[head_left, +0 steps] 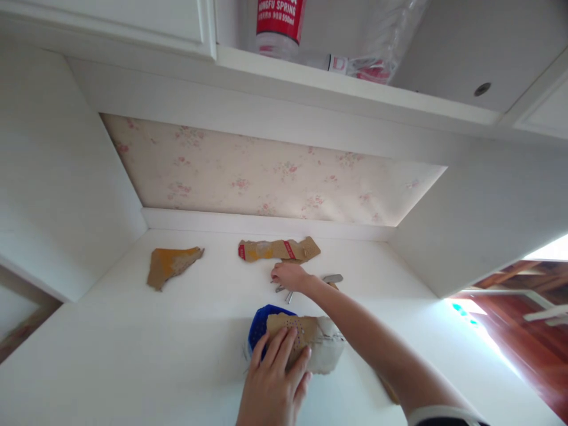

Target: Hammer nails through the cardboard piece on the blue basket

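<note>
My left hand (275, 378) rests with outstretched fingers on a torn piece of cardboard (322, 349). Several small dark dots mark the cardboard near my fingertips. It lies over a blue container (258, 329), covering most of it. Farther back on the white surface, my right hand (289, 277) is closed in a pinch; what its fingers hold is too small to make out. Thin metal pieces (289, 297) lie just under it, and a flat grey object (332, 278) shows beyond my wrist. A torn cardboard strip (275, 249) with red bands lies right behind this hand.
Another torn cardboard piece (171, 266) lies at the left. A brown object (388, 387) is partly hidden under my right forearm. White side panels flank the surface (186, 343). Overhead, a shelf (355, 89) holds plastic bottles (279, 23). Floral wallpaper (266, 171) covers the back.
</note>
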